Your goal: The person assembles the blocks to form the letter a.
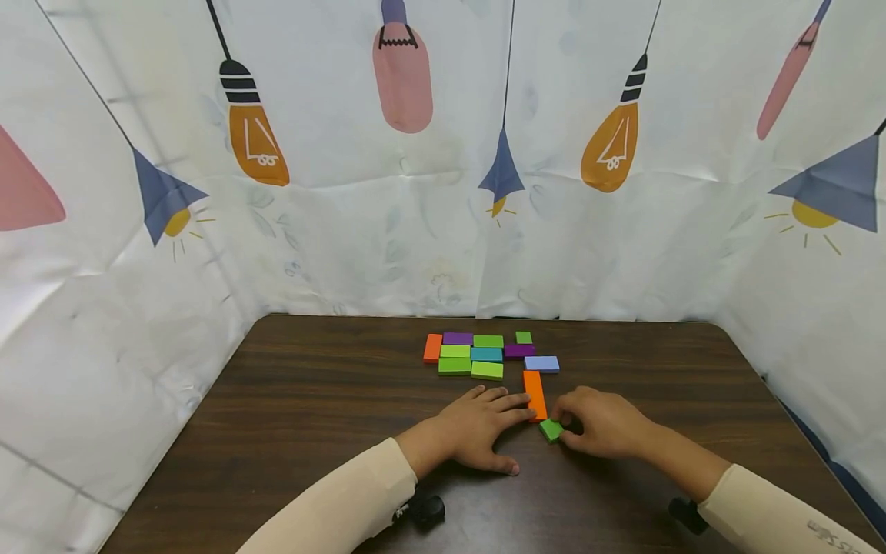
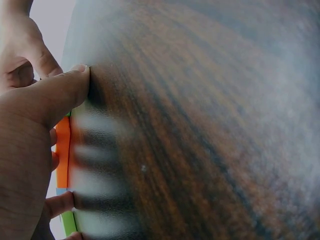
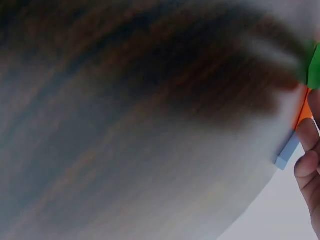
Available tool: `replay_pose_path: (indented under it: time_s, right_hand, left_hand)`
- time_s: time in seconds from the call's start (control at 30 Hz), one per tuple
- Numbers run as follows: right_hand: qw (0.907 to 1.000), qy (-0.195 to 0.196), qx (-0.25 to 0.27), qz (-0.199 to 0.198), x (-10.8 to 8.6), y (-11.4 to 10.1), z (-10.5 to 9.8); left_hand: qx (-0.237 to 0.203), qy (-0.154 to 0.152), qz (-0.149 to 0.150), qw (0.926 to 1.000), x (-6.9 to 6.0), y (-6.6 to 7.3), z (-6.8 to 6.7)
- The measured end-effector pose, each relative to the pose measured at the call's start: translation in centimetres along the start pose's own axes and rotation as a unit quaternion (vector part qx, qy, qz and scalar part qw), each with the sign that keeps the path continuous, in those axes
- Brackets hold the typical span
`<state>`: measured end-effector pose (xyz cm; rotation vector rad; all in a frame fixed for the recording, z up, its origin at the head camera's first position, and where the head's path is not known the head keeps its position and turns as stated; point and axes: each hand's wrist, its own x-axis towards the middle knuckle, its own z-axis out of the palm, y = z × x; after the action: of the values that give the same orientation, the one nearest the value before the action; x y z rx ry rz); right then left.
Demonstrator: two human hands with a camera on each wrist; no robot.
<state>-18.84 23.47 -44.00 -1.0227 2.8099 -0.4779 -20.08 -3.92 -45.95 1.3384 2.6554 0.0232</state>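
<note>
With its fingers spread and fairly straight, my left hand (image 1: 477,432) lies low over the table, fingertips touching the left side of an orange block (image 1: 534,391). My right hand (image 1: 604,423) pinches a small green block (image 1: 551,431) between thumb and fingers at the near end of the orange one. A light blue block (image 1: 541,365) lies crosswise near the orange block's far end. In the left wrist view the orange block (image 2: 62,150) shows beyond the left thumb. The right wrist view catches the small green block (image 3: 314,72) at its right edge, partly cut off.
Beyond the hands lies a flat group of blocks: a red-orange one (image 1: 432,348), purple ones (image 1: 519,351), a teal one (image 1: 487,355) and several green ones (image 1: 454,367). A small green square (image 1: 523,338) sits behind. Printed cloth (image 1: 443,254) surrounds the brown table (image 1: 311,400).
</note>
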Motion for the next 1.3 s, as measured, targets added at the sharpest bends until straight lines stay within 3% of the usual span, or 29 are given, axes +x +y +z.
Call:
replay_pose_path:
  time_s: [0.5,1.3]
  right_hand:
    - [0.9997,0.02,-0.013,-0.012,0.87,-0.77,0.68]
    - [0.9997,0.016,-0.017,-0.006,0.77,-0.79,0.85]
  left_hand:
    - [0.001,0.001,-0.002,1.0,0.03,-0.09,-0.11]
    - [0.006,0.0,-0.001,1.0,-0.03,0.06,-0.08]
